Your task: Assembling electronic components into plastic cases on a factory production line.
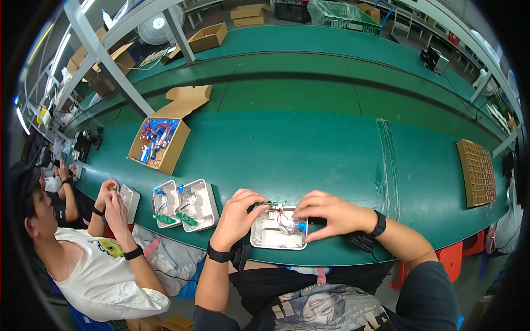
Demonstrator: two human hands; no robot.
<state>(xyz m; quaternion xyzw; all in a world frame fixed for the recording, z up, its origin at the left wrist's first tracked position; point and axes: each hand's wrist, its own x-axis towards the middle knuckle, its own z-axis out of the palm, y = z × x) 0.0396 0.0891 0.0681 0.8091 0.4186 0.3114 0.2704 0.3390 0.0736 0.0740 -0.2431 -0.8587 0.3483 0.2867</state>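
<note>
Left hand (238, 212) pinches a green board (264, 204) at the white tray (270, 236); right hand (326, 212) grips its blue part (301, 227). Thin wires (284, 223) could snag or tear if tugged.

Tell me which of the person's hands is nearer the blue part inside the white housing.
Right. The right hand has its fingertips at the blue part in the white housing; the left hand holds the housing's far-left edge.
</note>
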